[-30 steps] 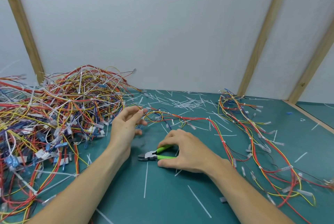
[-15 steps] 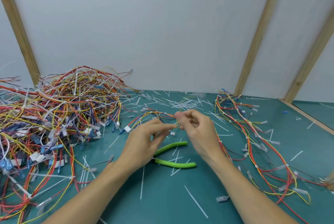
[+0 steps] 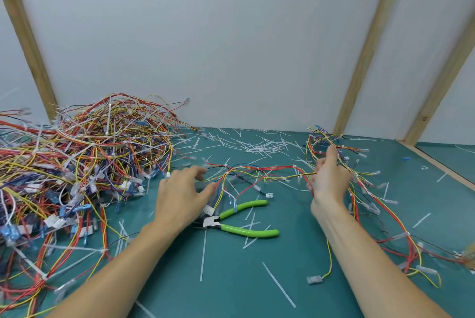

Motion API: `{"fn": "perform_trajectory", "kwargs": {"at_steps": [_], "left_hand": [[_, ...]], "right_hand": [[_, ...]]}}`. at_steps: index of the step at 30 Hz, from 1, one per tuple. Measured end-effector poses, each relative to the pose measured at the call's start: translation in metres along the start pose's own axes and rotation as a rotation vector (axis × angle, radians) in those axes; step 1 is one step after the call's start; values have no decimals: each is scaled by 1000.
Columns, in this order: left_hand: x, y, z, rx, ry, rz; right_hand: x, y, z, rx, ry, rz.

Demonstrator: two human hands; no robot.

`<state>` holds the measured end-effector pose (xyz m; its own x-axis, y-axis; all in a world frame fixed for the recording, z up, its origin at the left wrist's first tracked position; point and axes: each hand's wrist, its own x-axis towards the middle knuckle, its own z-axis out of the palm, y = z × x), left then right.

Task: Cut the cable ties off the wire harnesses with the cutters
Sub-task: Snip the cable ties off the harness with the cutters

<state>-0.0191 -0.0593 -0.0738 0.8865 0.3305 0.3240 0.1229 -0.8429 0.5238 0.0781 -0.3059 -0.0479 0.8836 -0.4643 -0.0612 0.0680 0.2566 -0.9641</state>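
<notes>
This looks like a small workshop station for wiring work: a table [image 3: 231,279] topped in green, a large heap of wire harnesses [image 3: 77,163] left of the green-handled cutters [image 3: 239,222], clipped cable ties [image 3: 257,146] scattered behind them, and plain white panels framed by wooden battens [image 3: 365,48].

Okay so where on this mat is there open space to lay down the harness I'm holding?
The barest patch looks like the near mat between your forearms, below the green cutters, with only a few cut tie strips. The far right corner is also fairly open. It is crowded at the big wire pile on the left and the loose harnesses beside your right hand.
</notes>
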Motion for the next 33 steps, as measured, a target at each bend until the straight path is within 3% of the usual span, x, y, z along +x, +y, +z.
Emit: {"fn": "perform_trajectory", "kwargs": {"at_steps": [3, 6, 8, 12, 15, 18, 21, 29, 33], "left_hand": [[1, 3, 1, -56, -48, -7], [-1, 8, 3, 44, -127, 24], [-1, 8, 3, -17, -143, 2], [0, 8, 4, -103, -39, 24], [0, 9, 2, -307, 104, 174], [-2, 18, -5, -448, 196, 370], [-10, 31, -9, -698, 60, 352], [-1, 24, -19, -1150, -188, -37], [2, 19, -19, -1211, -223, -137]], "right_hand": [[8, 8, -3, -52, -12, 25], [11, 6, -4, 10, -18, 93], [6, 1, -2, 69, -2, 46], [-16, -1, 2, -217, -62, -483], [-39, 5, 10, -464, -309, -845], [-56, 10, 15, -647, -609, -1013], [-59, 15, 17, -720, -782, -985], [-53, 18, 14, -583, -788, -702], [-60, 21, 17, -575, -775, -784]]}}
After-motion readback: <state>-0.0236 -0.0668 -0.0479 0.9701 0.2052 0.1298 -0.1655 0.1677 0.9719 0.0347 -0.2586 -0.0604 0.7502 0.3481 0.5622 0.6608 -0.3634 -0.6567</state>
